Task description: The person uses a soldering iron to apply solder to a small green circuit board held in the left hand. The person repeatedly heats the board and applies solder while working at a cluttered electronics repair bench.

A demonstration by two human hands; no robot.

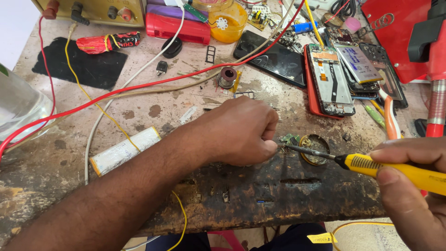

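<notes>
- The left hand (241, 132) was closed, pinching a small green circuit board (290, 138) at its fingertips
- The right hand (411, 186) gripped a yellow soldering iron (395, 168), tip touching that board

head view looks steeply down, close over the workbench (65, 153).

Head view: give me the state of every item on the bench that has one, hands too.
Left hand: closed in a fist, pinching a small green circuit board.
Right hand: gripping the yellow soldering iron, tip at the board.
Round flux tin: open, lid off.
Red-framed phone: back off, insides exposed.
Black phone: screen dark, lying flat.
Solder spool: standing on end.
Orange jar: lidded.
</notes>
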